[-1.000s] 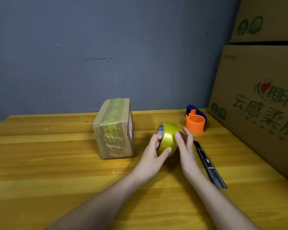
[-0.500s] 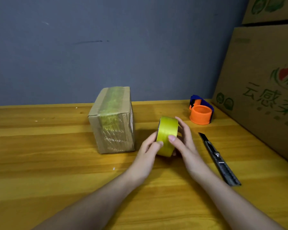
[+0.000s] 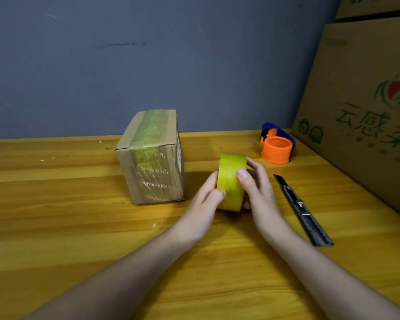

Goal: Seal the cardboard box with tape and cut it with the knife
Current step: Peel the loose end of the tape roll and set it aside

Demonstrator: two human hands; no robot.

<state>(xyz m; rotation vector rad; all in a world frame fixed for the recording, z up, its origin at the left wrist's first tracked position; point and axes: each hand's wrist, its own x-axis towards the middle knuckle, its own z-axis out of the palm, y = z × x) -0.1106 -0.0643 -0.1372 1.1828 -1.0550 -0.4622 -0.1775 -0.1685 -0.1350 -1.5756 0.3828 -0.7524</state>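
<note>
Gripping tape roll (image 3: 231, 181): left hand (image 3: 203, 205), right hand (image 3: 259, 192); roll core hidden, far fingers unseen.

The counter (image 3: 79, 227) is wood-grain board with a smooth, semi-gloss finish. The box (image 3: 151, 158) is matt brown cardboard; a glossy, wrinkled film strip covers its top and front. The tape (image 3: 231, 181) is a glossy yellow-green translucent film roll. The knife (image 3: 303, 210) has a dark, ridged body with a metal clip. The dispenser (image 3: 276, 146) is smooth orange and blue plastic. The cartons (image 3: 367, 100) are matt printed cardboard. The wall (image 3: 171, 54) is matt grey.
</note>
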